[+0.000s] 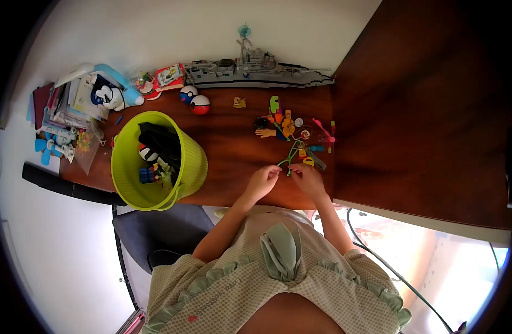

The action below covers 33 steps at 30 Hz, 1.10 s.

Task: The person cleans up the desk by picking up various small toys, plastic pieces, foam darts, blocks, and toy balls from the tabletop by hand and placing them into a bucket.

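A thin green toy piece is pinched between my two hands near the front edge of the brown table. My left hand holds its left end with the fingertips. On the other side, the fingers of my right hand are closed on its lower right end. Just beyond my hands lies a pile of small toys, with an orange piece, a light green piece, a yellow toy hand, a pink piece and a teal piece.
To the left stands a lime green bucket with toys and black cloth inside. Along the wall sits a grey model ship. Two toy balls, a small gold item and a stack of books are also on the table.
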### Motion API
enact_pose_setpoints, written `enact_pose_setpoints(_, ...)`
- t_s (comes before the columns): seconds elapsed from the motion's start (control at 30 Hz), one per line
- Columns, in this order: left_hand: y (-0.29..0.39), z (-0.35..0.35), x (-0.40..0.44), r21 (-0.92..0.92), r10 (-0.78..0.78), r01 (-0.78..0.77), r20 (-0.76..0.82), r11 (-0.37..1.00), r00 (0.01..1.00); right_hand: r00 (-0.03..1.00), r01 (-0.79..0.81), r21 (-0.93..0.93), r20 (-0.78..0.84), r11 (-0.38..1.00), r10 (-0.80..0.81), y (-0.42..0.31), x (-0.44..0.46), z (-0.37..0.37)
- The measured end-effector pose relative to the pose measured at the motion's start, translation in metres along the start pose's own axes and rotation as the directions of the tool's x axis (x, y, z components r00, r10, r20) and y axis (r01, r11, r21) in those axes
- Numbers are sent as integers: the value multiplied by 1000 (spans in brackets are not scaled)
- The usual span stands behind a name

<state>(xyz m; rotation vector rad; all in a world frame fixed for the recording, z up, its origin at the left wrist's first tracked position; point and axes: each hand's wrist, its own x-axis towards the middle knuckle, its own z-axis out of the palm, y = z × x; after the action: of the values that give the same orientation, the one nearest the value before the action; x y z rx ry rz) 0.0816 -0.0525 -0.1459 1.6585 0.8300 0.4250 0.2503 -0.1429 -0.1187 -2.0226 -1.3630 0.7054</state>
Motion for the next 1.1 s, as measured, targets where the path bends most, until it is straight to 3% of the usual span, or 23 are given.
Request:
enact_pose_setpoints(0.13, -12, 23, 18, -5, -47, 48, 86, 999, 995, 998, -50, 5, -44, 999, 50, 28, 1, -3)
enact_pose_setpoints(0.23, -22, 40, 33, -61, -90, 101, 152, 993, 984, 984, -46, -168, -176, 985, 16, 49, 4, 0)
enact_pose_setpoints(0.4, -56, 79, 64, -218, -72, 115, 194, 969, 978, 942, -305, -246, -222, 920, 253, 59, 11, -9)
enact_pose_setpoints(0.53, -47, 97, 74, -185, -251, 302, 255, 935, 934, 908, -409, -262, -211, 874, 362, 74, 14, -10)
enact_pose_setpoints(0.63, -53, 108, 78, -225, -274, 339, 275, 914, 922, 931, -319, -284, -272, 904, 243, 101, 13, 5)
enact_pose_setpoints(0.73, -53, 111, 75, -276, -277, 358, 291, 892, 916, 958, -226, -199, -223, 954, 180, 109, 12, 8)
enact_pose_setpoints(0.83, -38, 108, 69, -258, -346, 424, 297, 868, 890, 956, -282, -6, -82, 959, 281, 94, 8, 0)
enact_pose_setpoints(0.9, -28, 103, 69, -277, -405, 493, 319, 825, 857, 950, -302, 249, 4, 920, 311, 80, 6, -6)
enact_pose_setpoints(1.0, -17, 99, 67, -512, -428, 535, 320, 672, 845, 959, -276, 484, 80, 831, 272, 75, 2, -5)
enact_pose_setpoints(1.1, -3, 94, 63, -587, -436, 444, 167, 677, 884, 970, -240, 570, 107, 786, 219, 56, -2, -6)
